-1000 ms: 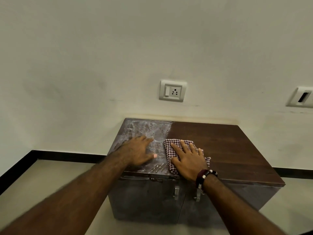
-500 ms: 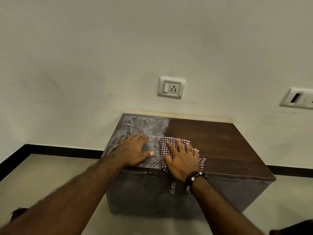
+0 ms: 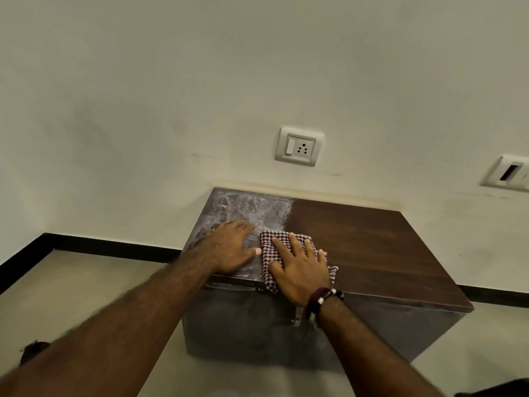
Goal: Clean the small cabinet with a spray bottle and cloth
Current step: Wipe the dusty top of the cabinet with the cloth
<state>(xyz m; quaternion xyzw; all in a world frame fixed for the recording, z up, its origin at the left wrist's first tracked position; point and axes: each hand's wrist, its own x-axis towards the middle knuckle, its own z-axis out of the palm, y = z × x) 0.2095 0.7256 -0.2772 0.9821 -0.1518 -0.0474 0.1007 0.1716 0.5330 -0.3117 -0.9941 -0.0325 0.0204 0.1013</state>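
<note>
Two bare hands are laid flat on the top of a small cabinet (image 3: 357, 247) seen in the lower middle of the frame, set against a pale wall (image 3: 171, 96). The right hand (image 3: 300, 269) is pressed palm-down on a folded checked cloth (image 3: 267, 255), its fingers spread apart and pointing toward the wall; nothing is gripped, the cloth being merely pinned beneath the palm. The cloth is placed near the front edge of the cabinet top, with one corner drooping slightly over that edge below the palm. The left hand (image 3: 229, 247) is rested open and flat directly on the cabinet top just left of the cloth, its thumb tip almost touching the cloth's left border; whether contact is made cannot be told.

The left part of the cabinet top is covered with a whitish, smeared film, while the part right of the cloth is shown as clean dark brown wood. The boundary between the two is drawn roughly straight from the back edge down toward the cloth. The front of the cabinet is seen as dull and grey, with a small metal fitting (image 3: 297, 315) partly hidden behind the right wrist. A dark beaded bracelet (image 3: 325, 298) is worn on that wrist.

A switch-and-socket plate (image 3: 299, 146) is mounted on the wall above the cabinet, and a second plate (image 3: 508, 173) is cut off at the right edge of the frame. A black skirting strip (image 3: 108, 247) is run along the base of the wall.
</note>
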